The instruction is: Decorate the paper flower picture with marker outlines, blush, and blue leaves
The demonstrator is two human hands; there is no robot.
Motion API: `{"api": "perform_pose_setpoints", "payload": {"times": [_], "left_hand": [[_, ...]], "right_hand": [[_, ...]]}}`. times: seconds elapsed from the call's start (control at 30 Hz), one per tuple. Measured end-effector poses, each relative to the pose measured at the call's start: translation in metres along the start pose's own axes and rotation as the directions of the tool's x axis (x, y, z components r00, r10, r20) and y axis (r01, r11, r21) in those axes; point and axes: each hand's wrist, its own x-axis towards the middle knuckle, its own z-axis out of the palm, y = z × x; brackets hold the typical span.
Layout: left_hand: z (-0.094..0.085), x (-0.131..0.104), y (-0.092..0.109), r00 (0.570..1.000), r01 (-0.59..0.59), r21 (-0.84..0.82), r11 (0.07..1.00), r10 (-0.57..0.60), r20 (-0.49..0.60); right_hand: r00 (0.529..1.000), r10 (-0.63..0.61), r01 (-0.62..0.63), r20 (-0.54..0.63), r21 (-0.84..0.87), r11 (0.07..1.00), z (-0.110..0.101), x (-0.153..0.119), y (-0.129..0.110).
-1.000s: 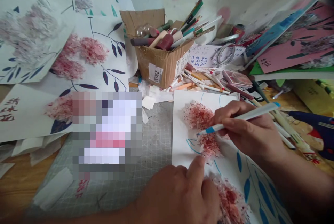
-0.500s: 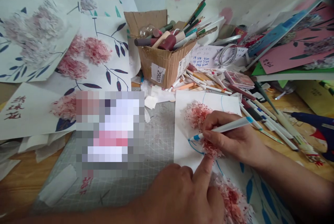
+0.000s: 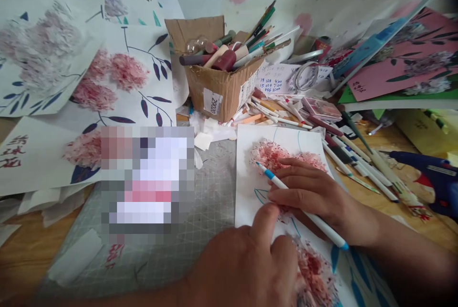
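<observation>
A white marker (image 3: 329, 231) with a blue band lies across the fingers of my right hand (image 3: 315, 192), which grips it. Its tip points up and left, above the paper. Under that hand is a white sheet (image 3: 245, 206) bearing pink and red shaving flowers (image 3: 270, 154). A thin blue-green leaf outline (image 3: 262, 195) shows left of my right fingertips. My left hand (image 3: 250, 254) is in front, index finger stretched toward the sheet beside the right fingers, other fingers curled, holding nothing. Another shaving flower (image 3: 315, 269) lies near it, partly covered.
Under the sheet lies a grey cutting mat (image 3: 211, 192). A cardboard box (image 3: 214, 82) of pencils and pens stands behind. Loose pens (image 3: 372, 173) and a blue glue gun (image 3: 425, 164) lie right. Flower pictures (image 3: 139, 87) stand left, beside a pixelated patch.
My right hand has lifted the marker tip off the leaf line and turned, so the marker now slants up-left. The leaf outline shows a further line. My left hand has shifted slightly left.
</observation>
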Motion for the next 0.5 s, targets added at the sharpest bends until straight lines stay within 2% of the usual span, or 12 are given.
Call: {"api": "perform_pose_setpoints", "payload": {"times": [0.13, 0.23, 0.3, 0.4, 0.5], "left_hand": [[-0.002, 0.002, 0.002, 0.991, 0.066, -0.011, 0.998, -0.064, 0.115], [0.000, 0.005, 0.002, 0.981, 0.019, -0.022, 1.000, -0.014, 0.192], [0.003, 0.006, 0.003, 0.982, -0.033, -0.027, 0.999, 0.038, 0.186], [0.008, 0.005, 0.002, 0.986, -0.116, -0.025, 0.993, 0.118, 0.115], [0.007, 0.005, 0.002, 0.983, -0.147, -0.021, 0.989, 0.148, 0.110]], "right_hand": [[0.999, 0.039, -0.039, 0.001, 0.100, 0.994, -0.007, -0.009, -0.003], [0.992, 0.128, -0.127, 0.004, 0.150, 0.980, -0.011, -0.016, -0.006], [0.976, 0.216, -0.214, 0.012, 0.198, 0.956, -0.013, -0.022, -0.007], [0.906, 0.423, -0.388, -0.023, 0.357, 0.850, -0.014, -0.029, -0.009], [0.807, 0.582, -0.432, -0.106, 0.565, 0.703, -0.011, -0.029, -0.008]]}}
